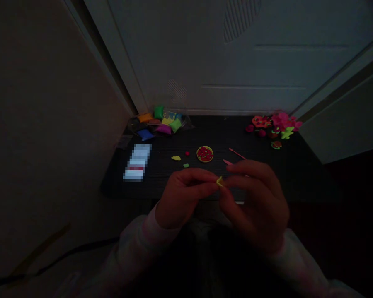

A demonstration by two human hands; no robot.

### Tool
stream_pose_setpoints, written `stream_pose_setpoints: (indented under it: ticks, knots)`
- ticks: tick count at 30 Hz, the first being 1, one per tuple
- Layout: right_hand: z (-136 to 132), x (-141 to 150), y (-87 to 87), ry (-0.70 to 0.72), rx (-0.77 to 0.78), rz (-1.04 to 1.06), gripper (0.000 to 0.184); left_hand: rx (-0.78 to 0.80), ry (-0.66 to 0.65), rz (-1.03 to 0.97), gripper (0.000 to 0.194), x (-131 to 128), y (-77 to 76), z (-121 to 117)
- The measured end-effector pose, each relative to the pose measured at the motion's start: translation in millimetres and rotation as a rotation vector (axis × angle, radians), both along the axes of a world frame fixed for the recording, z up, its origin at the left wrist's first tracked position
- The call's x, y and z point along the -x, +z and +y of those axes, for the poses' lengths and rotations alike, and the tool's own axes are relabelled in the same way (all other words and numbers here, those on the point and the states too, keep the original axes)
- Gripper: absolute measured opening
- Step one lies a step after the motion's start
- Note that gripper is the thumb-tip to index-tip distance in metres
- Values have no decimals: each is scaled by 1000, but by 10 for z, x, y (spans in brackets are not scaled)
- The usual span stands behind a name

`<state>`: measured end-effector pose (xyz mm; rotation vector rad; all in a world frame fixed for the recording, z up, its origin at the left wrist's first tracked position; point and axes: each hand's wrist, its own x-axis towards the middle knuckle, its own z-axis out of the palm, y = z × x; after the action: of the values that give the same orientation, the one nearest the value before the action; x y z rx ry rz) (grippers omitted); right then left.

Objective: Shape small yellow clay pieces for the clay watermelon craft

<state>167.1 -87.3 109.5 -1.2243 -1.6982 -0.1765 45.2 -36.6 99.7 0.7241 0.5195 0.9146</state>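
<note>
Between my hands, over the table's near edge, is a small bent piece of yellow clay. My left hand pinches it from the left with thumb and fingertips. From the other side, the thumb and index finger of my right hand close on it too. Just beyond lies a round clay pizza, yellow-rimmed with red and green bits on top. To its left are a little red ball, a yellow clay lump and a green clay bit. Two pink modelling tools lie partly behind my right hand.
A clear bag with several coloured clay packets sits at the back left of the dark table. In front of it lies a lit, pixelated phone-like rectangle. Bright clay figures cluster at the back right. A white door stands behind.
</note>
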Motion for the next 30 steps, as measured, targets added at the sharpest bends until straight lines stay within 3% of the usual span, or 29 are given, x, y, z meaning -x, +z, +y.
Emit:
stream_pose_setpoints:
  ticks: [8, 18, 25, 30]
  knots:
    - [-3, -45, 11, 41, 16, -29, 20, -48, 21, 1, 15, 15, -44, -9]
    - [-58, -52, -2, 111, 233, 149, 13, -193, 30, 113, 14, 65, -113, 16]
    - [-56, -42, -21, 67, 199, 119, 11, -283, 77, 207, 17, 84, -119, 10]
    - [-75, -17, -75, 116, 248, 295, 16, -180, 99, 145, 15, 47, -108, -5]
